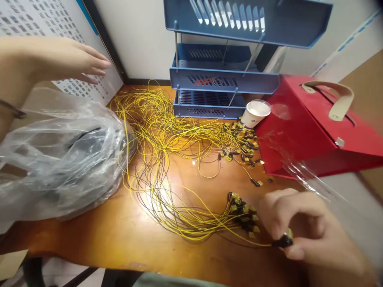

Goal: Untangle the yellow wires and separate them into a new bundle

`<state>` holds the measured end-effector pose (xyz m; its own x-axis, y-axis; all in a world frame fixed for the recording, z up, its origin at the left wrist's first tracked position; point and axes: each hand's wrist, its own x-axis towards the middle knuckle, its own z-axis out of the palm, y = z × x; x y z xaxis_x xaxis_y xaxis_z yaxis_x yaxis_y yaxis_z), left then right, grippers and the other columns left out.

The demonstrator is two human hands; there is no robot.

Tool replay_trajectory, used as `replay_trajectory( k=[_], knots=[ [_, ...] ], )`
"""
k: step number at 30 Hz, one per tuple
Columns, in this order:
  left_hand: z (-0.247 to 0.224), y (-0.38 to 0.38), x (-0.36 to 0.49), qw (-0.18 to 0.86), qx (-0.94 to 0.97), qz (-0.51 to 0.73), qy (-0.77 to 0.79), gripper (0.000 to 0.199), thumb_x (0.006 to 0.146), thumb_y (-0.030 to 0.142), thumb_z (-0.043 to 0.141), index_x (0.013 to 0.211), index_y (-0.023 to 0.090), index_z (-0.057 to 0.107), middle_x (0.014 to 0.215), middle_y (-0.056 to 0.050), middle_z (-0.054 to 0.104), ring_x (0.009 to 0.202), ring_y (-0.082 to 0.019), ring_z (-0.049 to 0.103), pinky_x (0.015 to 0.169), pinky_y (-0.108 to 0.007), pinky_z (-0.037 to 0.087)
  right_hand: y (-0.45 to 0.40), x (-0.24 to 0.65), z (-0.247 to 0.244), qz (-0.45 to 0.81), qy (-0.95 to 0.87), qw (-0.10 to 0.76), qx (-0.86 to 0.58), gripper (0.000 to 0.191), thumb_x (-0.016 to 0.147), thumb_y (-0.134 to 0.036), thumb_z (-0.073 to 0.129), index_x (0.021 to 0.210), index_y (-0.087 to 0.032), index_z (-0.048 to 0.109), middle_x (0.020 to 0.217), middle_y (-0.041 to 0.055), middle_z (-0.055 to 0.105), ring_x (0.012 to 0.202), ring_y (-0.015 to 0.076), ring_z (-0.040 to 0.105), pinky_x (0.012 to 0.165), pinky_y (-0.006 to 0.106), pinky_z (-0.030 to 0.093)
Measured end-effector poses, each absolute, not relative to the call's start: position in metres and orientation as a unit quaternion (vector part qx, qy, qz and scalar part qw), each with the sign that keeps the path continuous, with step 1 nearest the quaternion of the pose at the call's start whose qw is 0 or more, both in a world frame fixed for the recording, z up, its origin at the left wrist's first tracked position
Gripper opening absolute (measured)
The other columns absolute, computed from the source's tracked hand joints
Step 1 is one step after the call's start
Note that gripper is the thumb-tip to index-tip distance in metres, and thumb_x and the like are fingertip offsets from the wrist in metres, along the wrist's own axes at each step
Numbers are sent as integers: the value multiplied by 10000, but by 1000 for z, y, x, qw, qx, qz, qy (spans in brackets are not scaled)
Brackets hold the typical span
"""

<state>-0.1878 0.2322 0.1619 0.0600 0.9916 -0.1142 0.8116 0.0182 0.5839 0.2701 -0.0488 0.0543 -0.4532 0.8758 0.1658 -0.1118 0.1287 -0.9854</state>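
Observation:
My right hand (299, 205) pinches a small black connector (283, 240) with a yellow tab between thumb and forefinger, over the front right of the table. From it a thin yellow wire runs left across the wood. Just beside that hand lies a bunch of similar black connector ends (243, 215) with yellow tabs. Their yellow and black wires (185, 223) curve back to a larger tangle (161, 119). Held up at the left, my left hand (72, 59) has its fingers stretched out and nothing in it. Below it sits a clear plastic bag (80, 167) with dark contents.
Blue tiered trays (224, 79) stand at the back of the wooden table (197, 179). A white paper cup (255, 113) is close to a red box (299, 127) with a beige handle. More connector ends (247, 147) lie before the cup. A printed sheet hangs at the left.

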Motion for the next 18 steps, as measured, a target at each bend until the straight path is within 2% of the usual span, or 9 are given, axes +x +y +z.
replay_trajectory(
  k=[2,4,6,8,9,11,14,16,18],
  knots=[
    [160,222,-163,122,683,131,708,610,911,484,515,1403,131,586,1024,37,703,1223,-340,540,1058,-436,339,-51,269,54,588,-622,411,-315,106,818,-331,838,868,-269,768,631,-5,692,548,125,600,522,225,465],
    [165,199,-131,8,710,76,700,673,860,595,476,1303,130,677,818,56,658,1205,-351,540,1072,-454,322,-52,269,55,589,-623,391,-335,90,826,-301,821,876,-271,753,670,-3,730,564,124,649,541,204,495],
    [164,157,-93,-24,755,92,649,642,877,644,448,1184,159,735,797,59,626,1112,-292,599,1046,-408,363,-53,269,57,574,-638,368,-359,90,815,-255,813,876,-271,749,701,-3,747,599,128,687,575,190,524],
    [154,103,-55,85,825,133,543,530,939,612,462,1118,209,757,868,42,699,897,-199,660,942,-322,443,-53,271,60,547,-661,348,-377,113,795,-202,806,875,-264,755,720,-2,753,632,129,706,607,179,544],
    [145,74,-38,176,856,133,468,478,971,586,471,1176,252,744,942,26,730,877,-190,676,879,-274,473,-53,271,61,541,-668,339,-383,124,796,-180,799,882,-259,758,738,4,762,650,130,716,616,175,552],
    [122,25,-12,331,855,94,389,414,1012,547,481,1270,305,697,1149,-14,735,993,-218,691,824,-252,508,-52,273,63,561,-655,326,-387,111,838,-176,776,916,-253,757,798,25,789,686,138,738,623,177,574],
    [91,-16,5,452,828,47,327,532,992,593,506,1396,262,610,1335,-102,665,1170,-287,645,947,-358,509,-51,275,63,626,-594,333,-380,57,927,-262,731,983,-253,732,918,60,810,707,150,750,620,201,607],
    [79,-23,5,488,816,16,309,568,993,626,474,1394,245,603,1293,-114,680,1158,-294,644,956,-389,496,-52,276,60,648,-560,349,-381,78,956,-306,707,1024,-269,709,983,64,809,708,149,744,636,220,618],
    [75,-23,1,501,811,-22,301,498,1018,610,421,1268,259,671,1124,-77,728,1042,-264,667,886,-363,495,-52,278,57,646,-543,364,-395,80,966,-315,694,1042,-289,694,1027,60,805,704,155,741,639,243,622]
  ],
)
